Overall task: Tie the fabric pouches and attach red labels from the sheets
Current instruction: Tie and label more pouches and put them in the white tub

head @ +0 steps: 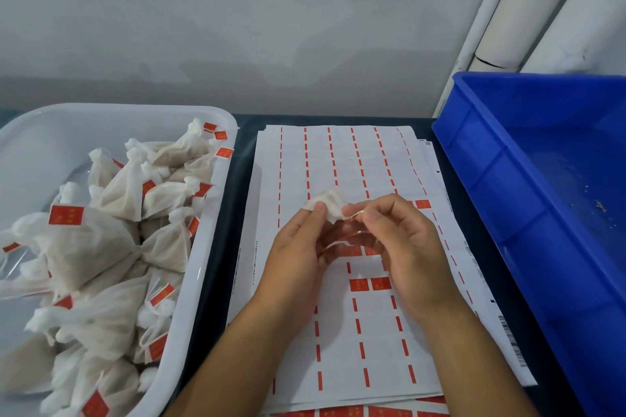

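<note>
1. Held between both hands above the sheet [342, 159]: one pouch [328, 207], only its white gathered top showing past the fingertips, the rest hidden behind the fingers.
2. Left hand [298, 247]: thumb pressed on the near-left edge of the cloth, fingers curled behind it, so a pinch grip.
3. Right hand [399, 240]: thumb and forefinger closed on something thin at the cloth's right corner, perhaps string or a label edge; too small to tell which.
4. Pouch top pointing up and away from the fingertips, long axis roughly leftward-away; both hands touching it, neither nearer.
5. Remaining red labels [370, 284]: a pair just below the hands, on the near side of the fingers; another single one just right of the right fingertips.
6. Probably mid-tie or mid-labelling; next move likely a right-hand pull or press at that corner.
7. Finished pouches [118, 193] piled in the tub [216, 200], well to the left of the left hand; blue crate [508, 159] to the right.
</note>
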Demonstrator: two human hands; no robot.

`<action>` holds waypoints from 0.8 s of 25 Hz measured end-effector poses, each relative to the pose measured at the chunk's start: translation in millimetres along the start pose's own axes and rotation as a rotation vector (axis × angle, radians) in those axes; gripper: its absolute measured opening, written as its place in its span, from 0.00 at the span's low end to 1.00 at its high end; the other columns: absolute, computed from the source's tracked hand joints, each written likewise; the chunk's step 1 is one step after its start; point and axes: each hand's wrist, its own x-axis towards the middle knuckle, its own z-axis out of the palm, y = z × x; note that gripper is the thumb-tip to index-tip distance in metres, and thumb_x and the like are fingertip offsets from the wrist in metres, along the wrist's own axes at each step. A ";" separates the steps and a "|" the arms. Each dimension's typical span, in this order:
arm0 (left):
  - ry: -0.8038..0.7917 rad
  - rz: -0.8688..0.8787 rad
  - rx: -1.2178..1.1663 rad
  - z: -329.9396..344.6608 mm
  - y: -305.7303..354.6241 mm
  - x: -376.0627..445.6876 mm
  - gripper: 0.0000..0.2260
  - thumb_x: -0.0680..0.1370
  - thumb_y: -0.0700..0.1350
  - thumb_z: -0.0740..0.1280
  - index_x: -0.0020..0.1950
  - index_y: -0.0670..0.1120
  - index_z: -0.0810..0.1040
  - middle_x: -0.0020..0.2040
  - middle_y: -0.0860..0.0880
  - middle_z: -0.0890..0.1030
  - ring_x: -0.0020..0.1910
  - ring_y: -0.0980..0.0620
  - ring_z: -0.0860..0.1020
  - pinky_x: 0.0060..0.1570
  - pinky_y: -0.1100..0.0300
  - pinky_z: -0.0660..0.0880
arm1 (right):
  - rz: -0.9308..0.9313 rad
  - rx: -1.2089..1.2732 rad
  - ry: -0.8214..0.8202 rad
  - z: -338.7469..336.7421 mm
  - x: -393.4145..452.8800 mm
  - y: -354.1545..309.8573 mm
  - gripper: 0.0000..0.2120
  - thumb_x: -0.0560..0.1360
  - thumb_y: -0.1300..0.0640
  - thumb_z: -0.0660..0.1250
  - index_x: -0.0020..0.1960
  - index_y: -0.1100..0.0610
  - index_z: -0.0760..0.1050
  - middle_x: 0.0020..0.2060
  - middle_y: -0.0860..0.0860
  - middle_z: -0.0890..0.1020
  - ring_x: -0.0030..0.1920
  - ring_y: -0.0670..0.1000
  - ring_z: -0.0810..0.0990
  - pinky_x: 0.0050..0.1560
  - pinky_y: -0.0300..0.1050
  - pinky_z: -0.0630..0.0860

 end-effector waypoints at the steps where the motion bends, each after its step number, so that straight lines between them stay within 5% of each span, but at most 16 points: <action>1: -0.011 -0.017 -0.057 0.2 -0.1 0.1 0.16 0.86 0.56 0.58 0.59 0.54 0.85 0.56 0.49 0.87 0.54 0.52 0.85 0.47 0.62 0.81 | -0.001 0.013 -0.004 0.2 0.0 0.5 0.11 0.79 0.52 0.65 0.52 0.57 0.81 0.49 0.50 0.87 0.51 0.54 0.87 0.51 0.43 0.83; 9: -0.135 -0.237 -0.518 -12.3 10.9 5.1 0.16 0.81 0.50 0.65 0.65 0.45 0.84 0.48 0.47 0.84 0.41 0.55 0.82 0.40 0.61 0.80 | -0.039 -0.066 -0.065 -1.4 -1.2 4.2 0.07 0.83 0.60 0.65 0.49 0.59 0.81 0.44 0.49 0.86 0.49 0.51 0.87 0.46 0.36 0.82; 16: -0.024 -0.217 -0.298 -14.3 6.7 11.6 0.12 0.84 0.49 0.64 0.61 0.51 0.86 0.51 0.48 0.84 0.50 0.51 0.81 0.51 0.58 0.80 | -0.037 -0.259 -0.181 -3.3 -1.7 5.2 0.06 0.81 0.49 0.66 0.47 0.48 0.80 0.45 0.47 0.85 0.50 0.51 0.87 0.53 0.42 0.83; 20: -0.013 -0.233 -0.413 -19.5 9.0 13.3 0.13 0.83 0.46 0.60 0.49 0.45 0.83 0.51 0.45 0.84 0.49 0.49 0.83 0.52 0.53 0.80 | 0.125 -0.339 -0.155 -4.6 -0.1 8.8 0.11 0.83 0.50 0.65 0.44 0.44 0.80 0.41 0.45 0.86 0.44 0.48 0.86 0.43 0.39 0.83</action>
